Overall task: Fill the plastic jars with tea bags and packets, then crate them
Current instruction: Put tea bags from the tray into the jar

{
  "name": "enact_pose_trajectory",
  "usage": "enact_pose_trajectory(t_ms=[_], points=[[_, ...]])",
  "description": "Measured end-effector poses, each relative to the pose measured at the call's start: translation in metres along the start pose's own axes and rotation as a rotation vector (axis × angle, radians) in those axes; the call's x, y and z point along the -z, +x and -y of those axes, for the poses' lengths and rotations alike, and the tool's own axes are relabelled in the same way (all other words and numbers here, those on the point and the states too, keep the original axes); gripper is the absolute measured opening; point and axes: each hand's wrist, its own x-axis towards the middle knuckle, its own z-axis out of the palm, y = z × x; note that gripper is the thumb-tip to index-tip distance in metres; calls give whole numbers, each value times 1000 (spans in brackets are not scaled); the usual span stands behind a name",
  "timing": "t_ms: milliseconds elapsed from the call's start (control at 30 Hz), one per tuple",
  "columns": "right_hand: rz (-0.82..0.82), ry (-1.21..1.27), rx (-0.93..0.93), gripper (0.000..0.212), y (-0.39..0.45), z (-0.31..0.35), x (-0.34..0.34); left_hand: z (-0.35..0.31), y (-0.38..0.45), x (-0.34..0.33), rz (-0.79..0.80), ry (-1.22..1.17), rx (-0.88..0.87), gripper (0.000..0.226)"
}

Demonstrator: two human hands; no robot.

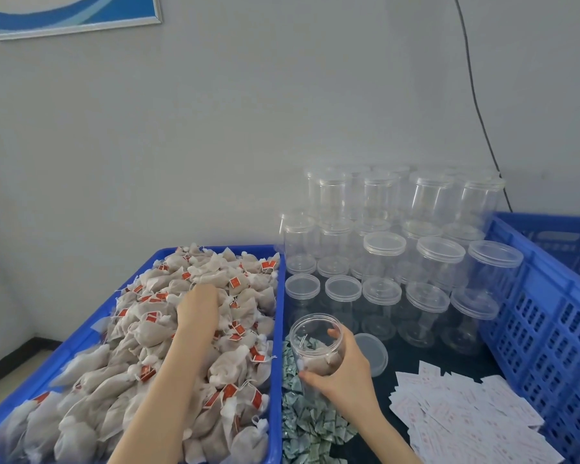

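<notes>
Filling an open jar [316, 343] with tea bags, judging by the layout: big blue tray [278, 329] of tea bags [148, 333] on the left, taller blue crate [543, 316] on the right, stacked lidded jars [399, 249] at the back against the wall. Between tray and crate, on the dark table [402, 360]: a heap of small green-white packets [308, 420], a spread of flat white-pink sachets [462, 406], one loose lid [372, 353] just beside the held jar.

Left hand [199, 304] down in the pile, fingers curled into the bags; whether anything is actually pinched cannot be told, fingertips buried. Right hand [342, 366] wrapped round the jar, thumb low on the near wall, fingers over the far side, jar tilted with mouth toward the tray, a bag or two already at the bottom.

To do the step well: lift only a few bags at once, shake free the strings and red tags so no neighbours trail along, keep the jar mouth tipped close to the tray edge for a short carry, drop bags in body first. Probably early in this jar, with packets and lid yet to go.

Hard to make out: print on tags and sachets, exact count of bags in the jar, number of clear jars in the stack. Cut off: near end of the tray, far side of the crate, both forearms at the bottom edge. Crate contents hidden behind its wall.
</notes>
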Motion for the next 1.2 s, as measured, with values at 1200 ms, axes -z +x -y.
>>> enact_pose_trajectory(t_ms=[1200], points=[[-182, -15, -1, 82, 0, -19, 43, -156, -58, -19, 179, -544, -718, 22]])
